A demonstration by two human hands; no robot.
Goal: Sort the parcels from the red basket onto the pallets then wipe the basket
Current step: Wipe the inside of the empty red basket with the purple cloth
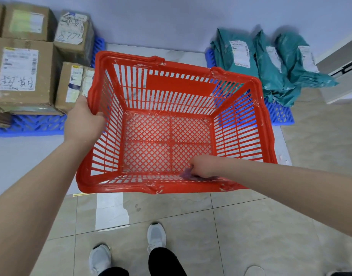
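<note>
The red basket (266, 124) stands on the floor in front of me with no parcels inside. My left hand (84, 118) grips its left rim. Inside the basket, my right hand (204, 166) holds a purple cloth (188, 173) against the near wall, low by the bottom grid. Several cardboard boxes (22, 72) are stacked on the blue pallet (32, 124) at the left. Green plastic mailer bags (270, 62) lie on a second blue pallet (280, 114) at the right.
A pale wall runs behind both pallets. A white cabinet corner (342, 72) sits at the far right. My feet in grey shoes (156, 236) stand on the beige tiled floor just below the basket.
</note>
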